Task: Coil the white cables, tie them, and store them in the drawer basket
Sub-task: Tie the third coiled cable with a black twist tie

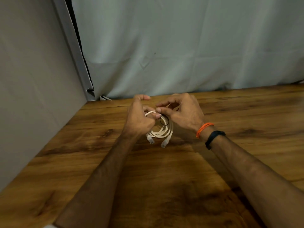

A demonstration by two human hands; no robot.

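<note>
Hands (pixel 164 116) on coiled cable (pixel 166 131) (mid-table)

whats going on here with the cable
A person holds a coiled white cable above the wooden table. The left hand grips the coil, while the right hand pinches a small black band at the coil. Both connector ends hang down. No drawer basket is in view.
</note>
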